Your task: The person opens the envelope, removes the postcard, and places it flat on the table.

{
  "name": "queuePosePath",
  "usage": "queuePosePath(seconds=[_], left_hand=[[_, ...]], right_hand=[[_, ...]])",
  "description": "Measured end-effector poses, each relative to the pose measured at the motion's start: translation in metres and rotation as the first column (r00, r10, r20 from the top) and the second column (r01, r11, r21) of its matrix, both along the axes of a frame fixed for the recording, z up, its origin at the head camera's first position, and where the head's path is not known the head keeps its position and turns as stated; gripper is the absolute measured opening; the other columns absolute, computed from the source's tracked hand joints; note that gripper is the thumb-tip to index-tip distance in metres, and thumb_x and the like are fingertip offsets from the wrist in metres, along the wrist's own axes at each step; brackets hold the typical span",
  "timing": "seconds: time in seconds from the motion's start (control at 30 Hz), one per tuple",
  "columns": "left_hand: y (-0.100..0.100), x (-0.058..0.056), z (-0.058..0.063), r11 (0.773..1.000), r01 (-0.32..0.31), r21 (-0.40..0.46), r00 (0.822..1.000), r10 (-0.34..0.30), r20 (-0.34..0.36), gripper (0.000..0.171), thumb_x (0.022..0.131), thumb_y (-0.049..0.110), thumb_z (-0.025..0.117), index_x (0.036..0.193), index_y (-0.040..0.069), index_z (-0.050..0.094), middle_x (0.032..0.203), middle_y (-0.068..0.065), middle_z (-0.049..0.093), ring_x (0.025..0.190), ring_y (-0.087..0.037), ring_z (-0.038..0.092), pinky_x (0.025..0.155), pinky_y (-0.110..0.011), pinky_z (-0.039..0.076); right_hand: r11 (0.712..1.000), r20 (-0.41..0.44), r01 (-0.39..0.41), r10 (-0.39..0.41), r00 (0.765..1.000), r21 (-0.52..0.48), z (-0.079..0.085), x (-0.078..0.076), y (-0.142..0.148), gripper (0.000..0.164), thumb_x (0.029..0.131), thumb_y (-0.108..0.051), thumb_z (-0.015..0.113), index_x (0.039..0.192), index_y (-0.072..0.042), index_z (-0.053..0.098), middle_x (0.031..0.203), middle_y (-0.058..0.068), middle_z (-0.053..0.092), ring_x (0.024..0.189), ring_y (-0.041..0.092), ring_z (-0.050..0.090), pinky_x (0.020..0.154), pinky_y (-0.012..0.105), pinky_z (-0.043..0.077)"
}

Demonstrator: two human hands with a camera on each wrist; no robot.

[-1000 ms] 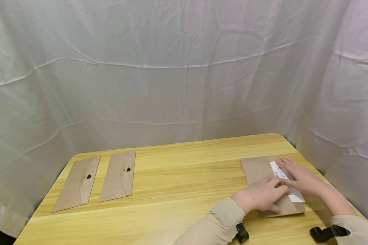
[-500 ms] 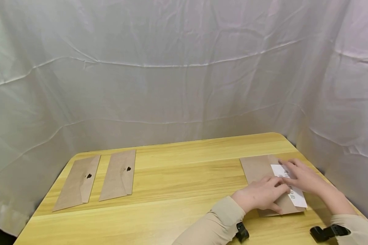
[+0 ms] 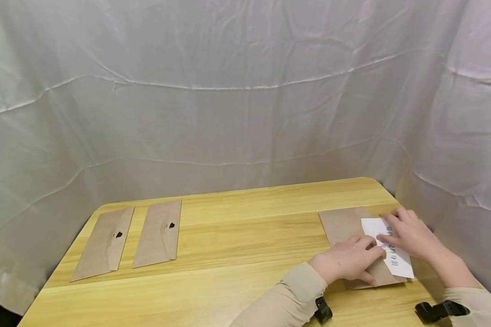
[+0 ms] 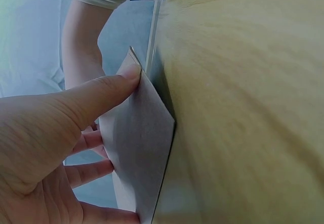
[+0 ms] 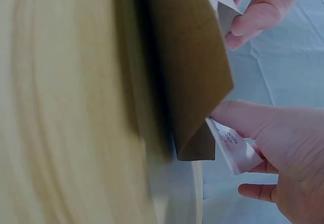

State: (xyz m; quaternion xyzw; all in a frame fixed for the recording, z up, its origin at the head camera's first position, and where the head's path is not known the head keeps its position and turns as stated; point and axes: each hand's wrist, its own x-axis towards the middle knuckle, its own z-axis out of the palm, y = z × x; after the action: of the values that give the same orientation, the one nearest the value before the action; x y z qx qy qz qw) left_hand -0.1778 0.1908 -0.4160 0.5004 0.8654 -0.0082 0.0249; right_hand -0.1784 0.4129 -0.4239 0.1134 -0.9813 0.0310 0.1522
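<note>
A brown envelope [image 3: 339, 221] lies at the right of the table with its flap side open, in the head view. Over it sits a white sheet of paper [image 3: 400, 264] printed with dark writing, partly covered by fingers. My left hand [image 3: 349, 260] holds the envelope from its left, thumb at the near part and fingers bent on top; the left wrist view has the thumb against the envelope [image 4: 144, 133]. With thumb and fingers, my right hand [image 3: 415, 236] pinches the paper's far right side. In the right wrist view, the paper [image 5: 235, 148] stands beside the envelope's opening [image 5: 197, 145].
Two closed brown envelopes, one at the far left [image 3: 98, 247] and one beside it [image 3: 155, 236], lie on the wooden table [image 3: 229, 254], each with a dark mark. Grey-white curtains [image 3: 229, 122] enclose the back and sides.
My right hand has shifted a little to the right, drawing the paper slightly rightward over the envelope, and more of its writing shows. My left hand stays in place.
</note>
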Motion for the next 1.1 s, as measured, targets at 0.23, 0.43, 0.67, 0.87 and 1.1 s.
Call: queuePosePath(seconds=[0.23, 0.43, 0.67, 0.87, 1.1], left_hand=[[-0.001, 0.000, 0.000, 1.000, 0.000, 0.004, 1.000, 0.000, -0.005, 0.061, 0.081, 0.063, 0.064, 0.134, 0.044, 0.041, 0.138, 0.021, 0.035, 0.127, 0.000, 0.036, 0.081, -0.017, 0.048], [-0.001, 0.000, 0.000, 1.000, -0.007, 0.006, 1.000, 0.007, 0.004, 0.059, 0.082, 0.062, 0.064, 0.133, 0.044, 0.041, 0.137, 0.021, 0.036, 0.127, 0.000, 0.036, 0.079, -0.017, 0.048], [-0.001, -0.001, -0.001, 1.000, -0.023, 0.005, 1.000, 0.023, 0.016, 0.059, 0.081, 0.063, 0.065, 0.132, 0.045, 0.041, 0.138, 0.021, 0.036, 0.128, 0.000, 0.036, 0.080, -0.018, 0.048], [-0.002, -0.001, -0.001, 0.999, -0.034, 0.004, 0.999, 0.034, 0.005, 0.057, 0.080, 0.063, 0.066, 0.129, 0.045, 0.043, 0.134, 0.022, 0.037, 0.125, 0.001, 0.037, 0.078, -0.017, 0.047], [-0.001, 0.000, 0.000, 0.997, -0.076, -0.021, 0.997, 0.076, 0.029, 0.054, 0.079, 0.063, 0.067, 0.126, 0.048, 0.044, 0.134, 0.024, 0.037, 0.125, 0.003, 0.036, 0.077, -0.019, 0.047]], right_hand=[[0.999, -0.014, -0.001, 0.002, 1.000, 0.034, 0.001, 0.000, 0.004, 0.061, 0.075, -0.030, 0.082, 0.122, 0.002, 0.059, 0.108, 0.024, 0.052, 0.096, 0.042, 0.047, 0.074, 0.059, 0.043], [0.998, -0.030, 0.005, -0.004, 1.000, 0.056, 0.004, 0.001, 0.007, 0.058, 0.073, -0.028, 0.083, 0.118, 0.000, 0.060, 0.105, 0.021, 0.052, 0.094, 0.041, 0.047, 0.069, 0.056, 0.042], [0.998, -0.048, 0.019, -0.016, 0.999, 0.055, 0.006, 0.002, 0.011, 0.056, 0.072, -0.028, 0.085, 0.115, -0.003, 0.059, 0.106, 0.023, 0.051, 0.094, 0.043, 0.046, 0.069, 0.057, 0.041], [0.998, -0.052, 0.036, -0.033, 0.998, 0.054, 0.007, 0.002, 0.015, 0.056, 0.071, -0.026, 0.085, 0.114, -0.004, 0.059, 0.106, 0.023, 0.051, 0.095, 0.043, 0.046, 0.071, 0.059, 0.041], [0.998, -0.076, 0.027, -0.023, 0.997, 0.060, 0.007, 0.004, 0.020, 0.056, 0.069, -0.024, 0.086, 0.113, -0.004, 0.058, 0.105, 0.022, 0.051, 0.095, 0.043, 0.045, 0.070, 0.059, 0.040]])
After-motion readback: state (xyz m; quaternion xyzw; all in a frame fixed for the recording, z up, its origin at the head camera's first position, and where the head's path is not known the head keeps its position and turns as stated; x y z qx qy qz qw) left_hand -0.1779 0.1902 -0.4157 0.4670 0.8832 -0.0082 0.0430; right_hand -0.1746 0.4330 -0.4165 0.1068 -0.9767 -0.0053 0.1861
